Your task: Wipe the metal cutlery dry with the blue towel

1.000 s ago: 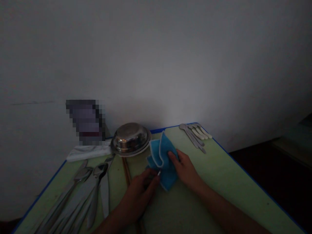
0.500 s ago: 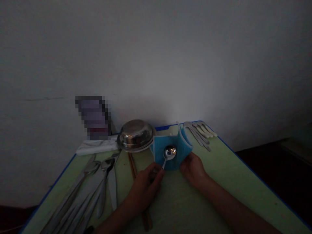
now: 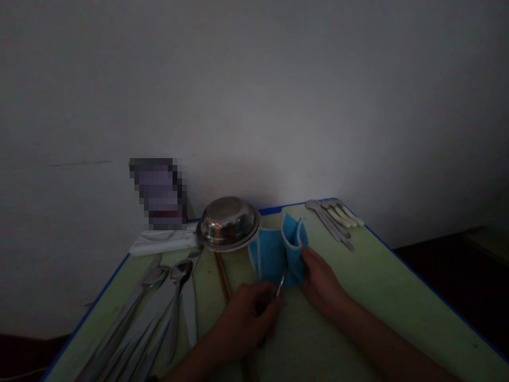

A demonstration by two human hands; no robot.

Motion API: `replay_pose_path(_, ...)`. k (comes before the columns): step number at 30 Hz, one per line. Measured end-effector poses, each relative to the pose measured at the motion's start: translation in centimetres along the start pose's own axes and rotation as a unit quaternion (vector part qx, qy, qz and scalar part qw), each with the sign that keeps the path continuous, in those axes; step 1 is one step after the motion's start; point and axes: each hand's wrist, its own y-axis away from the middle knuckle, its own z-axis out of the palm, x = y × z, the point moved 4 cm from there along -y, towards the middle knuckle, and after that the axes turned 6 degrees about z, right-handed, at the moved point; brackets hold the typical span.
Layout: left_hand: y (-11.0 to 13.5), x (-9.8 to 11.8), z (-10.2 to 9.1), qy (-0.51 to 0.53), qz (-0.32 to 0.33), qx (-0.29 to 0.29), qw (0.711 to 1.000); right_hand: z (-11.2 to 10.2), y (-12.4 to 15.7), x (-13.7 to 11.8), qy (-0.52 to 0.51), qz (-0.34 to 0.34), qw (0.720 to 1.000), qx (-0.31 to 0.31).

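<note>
My left hand (image 3: 250, 315) is closed on the handle of a metal spoon (image 3: 281, 282), just above the table's middle. The spoon's bowl is hidden in a fold of a blue cloth with pale edging (image 3: 272, 254). My right hand (image 3: 324, 281) grips that cloth at its right side, with the fingertips partly behind it. The cloth stands up, creased and folded over toward the right. A pair of brown chopsticks (image 3: 223, 278) lies on the table, running beneath my left hand and forearm.
Several spoons and knives (image 3: 175, 297) lie at the left. An upturned metal bowl (image 3: 228, 220) stands at the back, beside a white folded item (image 3: 163, 241) and a blurred-out upright device (image 3: 161, 191). Spoons and white-handled forks (image 3: 334, 217) lie far right on the green table (image 3: 382, 318).
The spoon's bowl lay open against the cloth before and is now covered by it. My right hand has folded the cloth inward. The whole view has shifted slightly.
</note>
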Motion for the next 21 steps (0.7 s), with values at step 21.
replay_pose_path(21, -0.2, -0.1, -0.3, -0.025, -0.032, 0.074, 0.996, -1.6, -2.5, -1.0, -0.132, 0.021, 0.99, -0.05)
